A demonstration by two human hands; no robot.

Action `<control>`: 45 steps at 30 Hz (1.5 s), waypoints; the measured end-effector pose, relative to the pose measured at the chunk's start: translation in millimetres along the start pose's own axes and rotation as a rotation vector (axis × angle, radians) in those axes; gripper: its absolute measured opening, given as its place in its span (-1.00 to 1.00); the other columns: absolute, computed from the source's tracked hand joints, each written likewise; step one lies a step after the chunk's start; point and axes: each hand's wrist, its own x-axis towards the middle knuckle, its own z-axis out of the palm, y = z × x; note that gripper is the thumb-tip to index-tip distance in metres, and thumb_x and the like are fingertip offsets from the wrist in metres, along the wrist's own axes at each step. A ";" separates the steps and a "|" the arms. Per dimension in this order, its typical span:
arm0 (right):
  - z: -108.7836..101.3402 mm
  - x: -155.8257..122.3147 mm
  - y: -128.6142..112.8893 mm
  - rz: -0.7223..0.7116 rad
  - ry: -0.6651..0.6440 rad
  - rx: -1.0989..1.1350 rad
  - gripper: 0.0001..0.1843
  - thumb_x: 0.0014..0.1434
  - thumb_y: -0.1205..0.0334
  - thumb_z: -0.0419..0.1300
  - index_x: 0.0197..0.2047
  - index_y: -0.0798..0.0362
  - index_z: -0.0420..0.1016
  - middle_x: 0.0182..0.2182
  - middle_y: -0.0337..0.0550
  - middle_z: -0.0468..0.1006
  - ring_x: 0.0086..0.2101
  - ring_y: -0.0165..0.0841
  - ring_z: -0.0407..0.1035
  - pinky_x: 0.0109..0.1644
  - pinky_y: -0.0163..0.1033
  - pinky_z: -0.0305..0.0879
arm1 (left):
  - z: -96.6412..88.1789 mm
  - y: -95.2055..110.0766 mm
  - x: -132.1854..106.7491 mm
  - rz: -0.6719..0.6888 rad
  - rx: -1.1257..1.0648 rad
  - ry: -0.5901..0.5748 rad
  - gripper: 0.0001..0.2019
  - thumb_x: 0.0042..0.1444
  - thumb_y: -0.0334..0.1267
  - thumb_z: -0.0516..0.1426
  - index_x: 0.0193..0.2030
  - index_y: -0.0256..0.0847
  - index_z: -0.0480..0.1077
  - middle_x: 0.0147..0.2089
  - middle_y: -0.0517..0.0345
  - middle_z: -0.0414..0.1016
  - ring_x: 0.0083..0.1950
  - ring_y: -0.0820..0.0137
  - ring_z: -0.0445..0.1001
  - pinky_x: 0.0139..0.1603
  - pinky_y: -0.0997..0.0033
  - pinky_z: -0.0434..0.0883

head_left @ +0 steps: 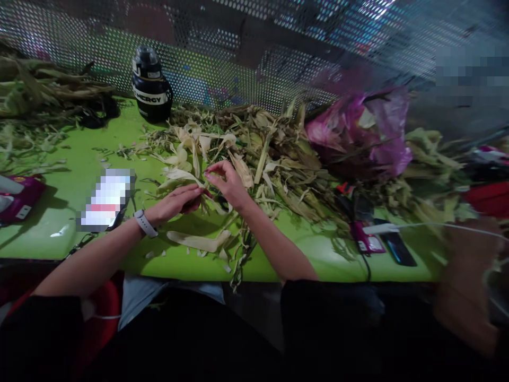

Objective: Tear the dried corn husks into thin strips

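My left hand, with a pale watch band on its wrist, is closed over the green table, its fingertips at a pale strip of corn husk. Just above and to the right, my right hand makes a pinch with thumb and forefinger; what lies in the pinch is too small to make out. The fingertips of both hands are close together. Pale dried husks lie right beside them. Nearer to me, a loose piece of husk rests on the table.
A heap of husks and leaves lies behind my hands. Around stand a black bottle, a lit phone, a purple plastic bag and a dark phone. A perforated metal screen rises behind. Another person's arm is at right.
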 end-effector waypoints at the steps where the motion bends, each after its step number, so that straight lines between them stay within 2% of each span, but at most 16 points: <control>1: -1.7 0.1 -0.9 -0.005 -0.049 0.006 -0.68 0.10 -0.04 0.24 -0.25 0.03 0.38 -0.24 -0.19 0.48 -0.15 -0.32 0.38 0.07 -0.14 0.26 | -0.9 -1.2 0.5 0.008 -0.036 0.026 -0.75 0.28 -0.07 0.03 -0.25 -0.23 0.32 -0.57 0.29 0.21 -0.61 0.55 0.07 -0.62 0.50 -0.03; 3: -4.4 -0.7 -4.2 -0.023 -0.092 -0.027 -0.72 0.12 -0.01 0.22 -0.25 0.03 0.39 -0.27 -0.20 0.47 -0.19 -0.33 0.36 0.02 -0.15 0.27 | -2.2 -3.0 1.7 0.041 -0.072 0.086 -0.78 0.30 -0.12 0.01 -0.30 -0.20 0.25 -0.60 0.30 0.23 -0.64 0.56 0.06 -0.65 0.52 -0.03; 5: -5.8 -3.0 -8.7 -0.109 0.012 -0.138 -0.76 0.13 0.03 0.20 -0.30 0.02 0.37 -0.31 -0.19 0.44 -0.22 -0.32 0.33 -0.02 -0.15 0.27 | -2.4 -3.5 2.6 0.089 -0.058 0.142 -0.76 0.31 -0.12 0.00 -0.35 -0.19 0.20 -0.63 0.33 0.21 -0.66 0.58 0.05 -0.65 0.55 -0.03; 7: -5.0 -7.1 -13.3 -0.239 0.117 -0.302 -0.79 0.15 0.05 0.18 -0.33 0.02 0.36 -0.32 -0.16 0.44 -0.22 -0.29 0.32 -0.03 -0.14 0.25 | -1.1 -3.1 2.7 0.133 -0.048 0.173 -0.76 0.32 -0.09 0.02 -0.31 -0.20 0.22 -0.63 0.34 0.21 -0.65 0.58 0.06 -0.63 0.57 0.00; 9: -1.7 -12.0 -16.5 -0.340 0.053 -0.481 -0.80 0.19 0.07 0.16 -0.32 0.03 0.38 -0.31 -0.11 0.46 -0.22 -0.27 0.32 -0.06 -0.14 0.22 | 0.8 -3.2 2.2 0.152 -0.065 0.178 -0.76 0.30 -0.06 0.04 -0.15 -0.22 0.29 -0.60 0.34 0.23 -0.62 0.56 0.10 -0.61 0.56 0.07; 11: 3.8 -16.3 -16.8 -0.375 -0.088 -0.623 -0.78 0.22 0.07 0.14 -0.30 0.05 0.42 -0.34 -0.09 0.50 -0.27 -0.27 0.32 -0.14 -0.15 0.19 | 2.0 -4.8 1.6 0.152 -0.092 0.199 -0.66 0.29 -0.05 0.06 0.05 -0.26 0.31 -0.57 0.33 0.23 -0.59 0.53 0.15 -0.58 0.53 0.11; 12: 6.7 -17.7 -15.7 -0.380 -0.115 -0.677 -0.77 0.25 0.07 0.13 -0.28 0.06 0.43 -0.33 -0.07 0.51 -0.28 -0.26 0.32 -0.15 -0.16 0.18 | 2.1 -6.2 1.5 0.151 -0.103 0.213 -0.60 0.28 -0.05 0.08 0.12 -0.29 0.30 -0.57 0.32 0.21 -0.57 0.53 0.16 -0.57 0.52 0.11; 15: 13.6 -18.6 -9.8 -0.388 -0.132 -0.748 -0.69 0.36 0.06 0.01 -0.23 0.08 0.46 -0.31 -0.05 0.55 -0.29 -0.27 0.33 -0.16 -0.17 0.14 | 0.2 -11.6 2.0 0.154 -0.125 0.231 -0.49 0.26 -0.07 0.10 0.25 -0.32 0.27 -0.57 0.33 0.19 -0.58 0.54 0.13 -0.58 0.52 0.05; 18: 16.1 -17.2 -4.7 -0.412 -0.154 -0.759 -0.58 0.42 0.05 -0.11 -0.22 0.09 0.47 -0.34 -0.06 0.56 -0.31 -0.29 0.34 -0.18 -0.19 0.12 | -2.0 -14.7 2.9 0.165 -0.128 0.218 -0.45 0.26 -0.08 0.09 0.30 -0.34 0.23 -0.61 0.36 0.18 -0.61 0.56 0.06 -0.61 0.53 -0.01; 21: 17.7 -18.0 -3.6 -0.467 -0.130 -0.805 -0.58 0.43 0.06 -0.13 -0.22 0.08 0.47 -0.36 -0.06 0.57 -0.33 -0.29 0.34 -0.19 -0.19 0.11 | -1.4 -12.8 3.0 0.172 -0.132 0.229 -0.47 0.25 -0.09 0.10 0.27 -0.36 0.26 -0.64 0.39 0.12 -0.63 0.57 0.02 -0.62 0.53 -0.06; 27: 23.3 -23.8 -5.2 -0.509 0.023 -0.890 -0.64 0.43 0.15 -0.10 -0.23 0.08 0.46 -0.35 -0.05 0.58 -0.30 -0.26 0.35 -0.15 -0.16 0.09 | 4.1 -5.2 0.6 0.130 -0.107 0.234 -0.64 0.28 -0.06 0.07 0.06 -0.29 0.33 -0.68 0.41 0.11 -0.66 0.57 0.00 -0.64 0.55 -0.08; 31: 23.0 -23.4 -4.0 -0.535 0.086 -0.888 -0.68 0.41 0.18 -0.07 -0.26 0.06 0.45 -0.37 -0.08 0.58 -0.32 -0.29 0.35 -0.16 -0.18 0.11 | 4.7 -4.9 -0.3 0.119 -0.078 0.205 -0.76 0.30 -0.07 0.05 -0.20 -0.22 0.28 -0.68 0.41 0.14 -0.67 0.59 0.01 -0.65 0.58 -0.05; 35: 20.7 -21.7 -1.4 -0.531 0.133 -0.898 -0.66 0.41 0.17 -0.07 -0.28 0.05 0.45 -0.39 -0.09 0.57 -0.32 -0.29 0.36 -0.18 -0.18 0.11 | 4.3 -4.0 -1.7 0.099 -0.051 0.186 -0.75 0.29 -0.06 0.05 -0.28 -0.20 0.23 -0.68 0.41 0.14 -0.68 0.60 0.00 -0.66 0.58 -0.06; 41: 17.7 -20.5 0.8 -0.484 0.110 -0.869 -0.64 0.41 0.14 -0.09 -0.27 0.04 0.46 -0.34 -0.03 0.59 -0.29 -0.25 0.36 -0.16 -0.14 0.10 | 3.2 -1.3 -2.4 0.069 -0.046 0.192 -0.75 0.26 -0.08 0.07 -0.15 -0.25 0.32 -0.68 0.41 0.15 -0.69 0.58 0.03 -0.66 0.56 -0.03; 45: 15.7 -21.0 -0.6 -0.478 0.012 -0.813 -0.66 0.39 0.11 -0.06 -0.23 0.03 0.48 -0.30 -0.01 0.59 -0.27 -0.24 0.35 -0.14 -0.13 0.11 | 1.4 -2.5 0.0 0.089 -0.099 0.234 -0.76 0.22 -0.09 0.13 -0.29 -0.26 0.36 -0.54 0.24 0.39 -0.55 0.53 0.32 -0.56 0.56 0.20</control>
